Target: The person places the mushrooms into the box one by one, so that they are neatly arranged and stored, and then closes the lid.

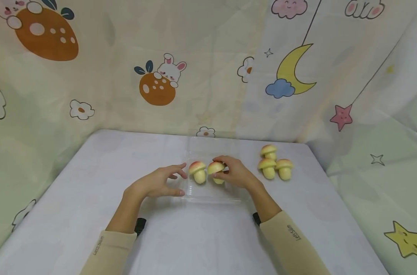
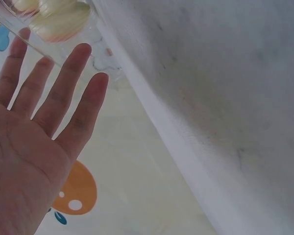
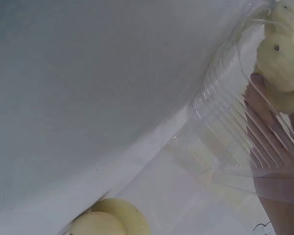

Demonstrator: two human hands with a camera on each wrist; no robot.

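Here, a pink-capped, pale-yellow mushroom-shaped bun sits inside a clear plastic clamshell tray near the middle of the white-covered table, pinched by the curled fingers of the right hand. Just beside it, to its left in the same tray, stands a second mushroom-shaped bun, upright on its stem. The left hand rests at the tray's left edge, fingers spread and nearly straight, holding nothing. Well to the right of the tray, three more mushroom buns stand clustered on the table. A pastel cartoon-printed cloth backdrop encloses the scene.
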